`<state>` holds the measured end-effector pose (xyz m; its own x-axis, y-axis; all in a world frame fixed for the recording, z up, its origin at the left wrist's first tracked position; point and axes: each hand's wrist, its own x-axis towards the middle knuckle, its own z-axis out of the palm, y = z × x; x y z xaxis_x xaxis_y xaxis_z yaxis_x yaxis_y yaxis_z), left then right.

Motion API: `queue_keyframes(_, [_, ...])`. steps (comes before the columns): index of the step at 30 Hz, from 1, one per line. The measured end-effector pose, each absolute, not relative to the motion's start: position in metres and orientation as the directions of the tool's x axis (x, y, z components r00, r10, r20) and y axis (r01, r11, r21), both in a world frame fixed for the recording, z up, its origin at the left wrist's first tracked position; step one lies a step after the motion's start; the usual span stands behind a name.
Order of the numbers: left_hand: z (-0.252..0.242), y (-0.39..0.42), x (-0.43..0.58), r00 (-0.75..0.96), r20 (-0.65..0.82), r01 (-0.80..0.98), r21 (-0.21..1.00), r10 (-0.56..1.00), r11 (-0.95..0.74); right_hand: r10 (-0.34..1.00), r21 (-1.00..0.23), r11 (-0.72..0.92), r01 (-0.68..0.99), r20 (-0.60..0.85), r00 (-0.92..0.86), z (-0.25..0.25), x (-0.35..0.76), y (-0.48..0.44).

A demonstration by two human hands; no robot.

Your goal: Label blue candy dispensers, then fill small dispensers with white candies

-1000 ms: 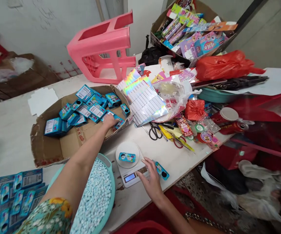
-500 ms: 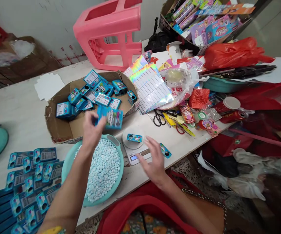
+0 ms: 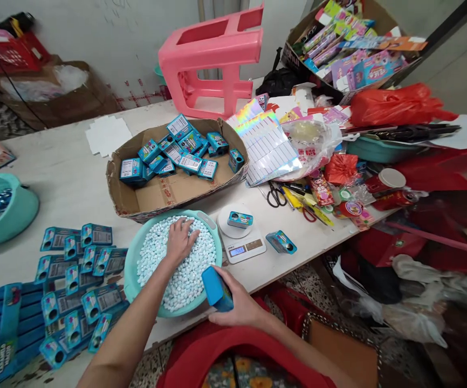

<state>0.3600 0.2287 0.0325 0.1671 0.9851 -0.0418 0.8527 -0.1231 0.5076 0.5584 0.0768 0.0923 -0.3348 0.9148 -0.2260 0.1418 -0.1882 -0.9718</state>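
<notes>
My left hand (image 3: 180, 240) rests on the pale blue candies (image 3: 185, 288) in a turquoise basin (image 3: 131, 264), its fingers apart and dipping a little into them. At the basin's right rim, my right hand (image 3: 237, 302) grips a small blue candy box (image 3: 216, 291), tilted towards the candies. Just beyond is a white digital scale (image 3: 246, 249) with another blue box (image 3: 240, 219) lying on its round plate. One more blue box (image 3: 282, 242) lies on the table to the right of the scale.
Behind the basin stands a cardboard tray (image 3: 144, 202) of blue boxes. Rows of blue boxes (image 3: 75, 291) lie at left, near a second turquoise basin (image 3: 23, 210). Scissors (image 3: 276, 195), shiny label sheets (image 3: 268, 143) and a pink stool (image 3: 213, 51) are farther back.
The blue box has passed from my left hand to my right. My left hand has come down from beside the tray onto the candies; my right hand has moved back from the scale.
</notes>
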Motion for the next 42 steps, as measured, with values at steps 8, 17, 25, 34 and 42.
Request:
queue_keyframes(8, [0.019, 0.197, 0.356, 0.159, -0.167, 0.902, 0.425, 0.973, -0.074, 0.945, -0.960, -0.278, 0.024, -0.278, -0.175, 0.088, 0.558, 0.080])
queue_keyframes(17, [0.024, 0.192, 0.333, -0.133, -0.451, 0.095, 0.881, 0.883, 0.464, 0.807, -0.669, -0.591, -0.451, -0.495, -0.323, 0.084, 0.543, 0.101])
queue_keyframes(25, [0.035, 0.186, 0.319, 0.090, -0.655, -0.588, 0.573, 0.750, 0.571, 0.717, -0.432, -0.649, -0.627, -0.623, -0.312, 0.108, 0.537, 0.104])
queue_keyframes(34, [0.030, 0.190, 0.307, 0.206, -0.678, -0.793, 0.307, 0.706, 0.526, 0.757, -0.651, -0.622, 0.435, -0.643, 0.121, 0.084, 0.634, 0.032])
queue_keyframes(42, [0.043, 0.196, 0.313, 0.205, -0.644, -0.802, 0.321, 0.737, 0.504, 0.851, -0.182, -0.313, 0.932, -0.489, 0.190, 0.058, 0.616, 0.041])
